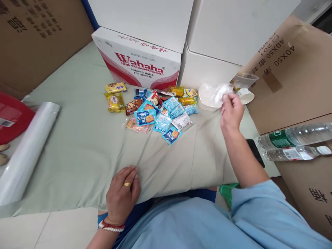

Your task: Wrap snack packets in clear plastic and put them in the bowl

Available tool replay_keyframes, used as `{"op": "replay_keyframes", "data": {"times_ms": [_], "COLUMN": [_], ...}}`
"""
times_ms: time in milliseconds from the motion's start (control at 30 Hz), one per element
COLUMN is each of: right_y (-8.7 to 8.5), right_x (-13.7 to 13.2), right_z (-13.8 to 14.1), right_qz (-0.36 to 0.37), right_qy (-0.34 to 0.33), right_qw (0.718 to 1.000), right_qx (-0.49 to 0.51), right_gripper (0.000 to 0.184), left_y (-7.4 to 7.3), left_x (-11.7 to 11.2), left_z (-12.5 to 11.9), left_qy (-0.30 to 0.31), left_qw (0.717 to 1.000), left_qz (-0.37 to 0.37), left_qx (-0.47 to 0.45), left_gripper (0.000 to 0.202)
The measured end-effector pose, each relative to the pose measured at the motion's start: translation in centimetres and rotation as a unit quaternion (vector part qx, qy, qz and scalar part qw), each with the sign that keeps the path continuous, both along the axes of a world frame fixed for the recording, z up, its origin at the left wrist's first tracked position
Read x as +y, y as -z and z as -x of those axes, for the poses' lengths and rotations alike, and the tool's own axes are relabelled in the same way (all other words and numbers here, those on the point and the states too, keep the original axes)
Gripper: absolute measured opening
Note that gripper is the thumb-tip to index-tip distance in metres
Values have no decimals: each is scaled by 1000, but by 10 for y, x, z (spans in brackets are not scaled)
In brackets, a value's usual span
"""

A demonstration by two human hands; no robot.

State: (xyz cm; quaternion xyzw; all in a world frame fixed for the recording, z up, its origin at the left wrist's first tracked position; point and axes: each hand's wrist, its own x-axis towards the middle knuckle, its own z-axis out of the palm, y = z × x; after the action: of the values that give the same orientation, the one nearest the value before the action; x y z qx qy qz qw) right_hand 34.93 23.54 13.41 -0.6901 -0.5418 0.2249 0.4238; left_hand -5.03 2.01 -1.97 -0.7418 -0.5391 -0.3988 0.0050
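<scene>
At the right of the snacks, my right hand (pixel 232 110) is closed in a pinch on a crumpled clear plastic bag (pixel 219 92). The bag lies over and partly in a white bowl (pixel 207 104), hiding most of its inside. My left hand (pixel 122 190), with a ring and a red-and-white bracelet, rests on the near edge of the green cloth (pixel 85 159). Its fingers are curled together and nothing shows in them. Ahead of it lies a heap of wrapped snacks, among them blue packets (pixel 145 117), a white packet (pixel 182 121) and a yellow-wrapped cake (pixel 114 102).
Behind the snacks stands a Wahaba carton (pixel 140 65) against white boxes (pixel 215 31). A paper cup (pixel 245 96) and clear tub (pixel 245 80) sit beyond my right hand. Plastic bottles (pixel 298 153) lie at right, a plastic roll (pixel 31 152) and red container (pixel 12 116) at left.
</scene>
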Motion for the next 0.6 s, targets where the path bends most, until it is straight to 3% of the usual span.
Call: {"op": "replay_keyframes", "data": {"times_ms": [67, 133, 167, 233, 300, 367, 500, 600], "right_y": [21, 41, 49, 62, 69, 71, 71, 71], "right_x": [-49, -101, -125, -167, -195, -210, -218, -219], "right_z": [30, 63, 80, 109, 131, 143, 141, 131], "right_qz": [33, 67, 83, 108, 134, 159, 141, 122], "right_qy": [-16, -31, -37, -41, -52, -82, -114, -89], "right_qw": [992, 973, 958, 919, 879, 862, 893, 903], "right_qx": [121, 220, 272, 377, 454, 475, 412, 402], "right_gripper": [26, 30, 34, 41, 47, 47, 38, 36], "left_y": [-11, -26, -34, -46, -53, -56, -52, -48], "left_x": [-5, -10, -12, -14, -14, -13, -11, -11], "left_z": [-9, -26, -37, -63, -86, -102, -105, -93], "left_qy": [-16, -2, 32, 88, 126, 143, 116, 75], "left_qw": [994, 963, 927, 827, 758, 728, 737, 687], "left_qz": [54, 160, 227, 332, 389, 419, 389, 390], "left_qx": [-94, -218, -297, -445, -508, -523, -541, -609], "left_gripper": [16, 12, 17, 34, 53, 58, 40, 42]}}
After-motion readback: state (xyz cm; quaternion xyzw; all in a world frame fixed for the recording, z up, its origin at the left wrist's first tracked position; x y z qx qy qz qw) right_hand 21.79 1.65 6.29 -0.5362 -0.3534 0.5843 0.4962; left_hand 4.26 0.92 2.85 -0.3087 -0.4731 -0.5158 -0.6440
